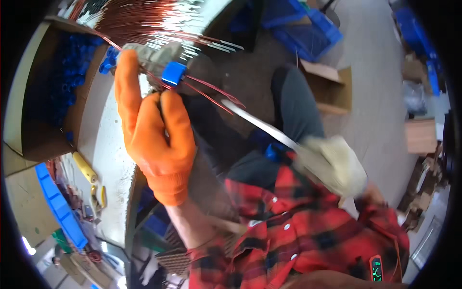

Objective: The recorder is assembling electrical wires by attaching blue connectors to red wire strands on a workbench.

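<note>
My left hand (161,139), in an orange glove, is closed at the edge of a white bench around thin red wires (207,94) beside a small blue plastic piece (173,73). The wires' ends stick out to the right of that piece. Behind the fingers is a grey, lumpy object (161,52) whose kind I cannot make out. My right hand (332,166), in a cream glove and blurred by motion, grips a long, narrow white strip-like tool (262,124). Its far tip appears close to the wire ends; whether they touch is unclear.
A fanned bundle of red wires with pale ends (132,21) lies at the far side. On the left, a cardboard box (30,62) holds blue parts. A yellow-handled tool (84,167), yellow-gripped pliers (102,196) and blue tray (60,207) are nearer. Blue bins (310,36) and an open carton (344,89) stand right.
</note>
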### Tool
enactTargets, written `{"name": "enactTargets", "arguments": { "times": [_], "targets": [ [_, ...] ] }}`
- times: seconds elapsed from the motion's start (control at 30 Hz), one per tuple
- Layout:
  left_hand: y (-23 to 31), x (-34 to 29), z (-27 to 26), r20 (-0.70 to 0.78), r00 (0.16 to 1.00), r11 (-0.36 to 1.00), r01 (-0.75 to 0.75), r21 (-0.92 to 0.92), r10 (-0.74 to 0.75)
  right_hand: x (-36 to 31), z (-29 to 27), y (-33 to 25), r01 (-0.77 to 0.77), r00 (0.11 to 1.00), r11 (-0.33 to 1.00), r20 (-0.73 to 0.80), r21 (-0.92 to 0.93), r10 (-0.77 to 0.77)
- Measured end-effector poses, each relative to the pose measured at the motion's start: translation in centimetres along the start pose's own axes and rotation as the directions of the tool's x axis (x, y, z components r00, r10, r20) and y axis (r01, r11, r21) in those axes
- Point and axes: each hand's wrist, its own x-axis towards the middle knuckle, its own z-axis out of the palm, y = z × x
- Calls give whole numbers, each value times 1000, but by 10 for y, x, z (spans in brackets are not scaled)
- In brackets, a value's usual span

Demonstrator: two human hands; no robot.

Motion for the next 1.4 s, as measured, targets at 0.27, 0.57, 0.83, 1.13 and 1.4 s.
{"name": "enactTargets", "arguments": {
  "times": [0.27, 0.57, 0.83, 1.13, 1.4],
  "targets": [
    [11, 0, 5, -25, 998, 998, -56, -31, 55, -53, -27, 53, -94, 991, 995, -88, 47, 98],
    [9, 13, 4, 0, 995, 994, -95, -48, 95, 90, -8, -57, 263, 763, 604, -221, -752, -607],
    [1, 7, 0, 32, 999, 996, -38, -83, 40, 88, 4, -45, 256, 909, 888, -218, -382, -356],
    [14, 6, 4, 24, 995, 995, -100, 7, 100, 89, -29, -40, 152, 988, 982, 8, -111, -152],
    [12, 10, 3, 80, 997, 1000, 18, -11, -17, -57, -51, 47, -347, 927, 933, 187, 97, 326]
  ]
}}
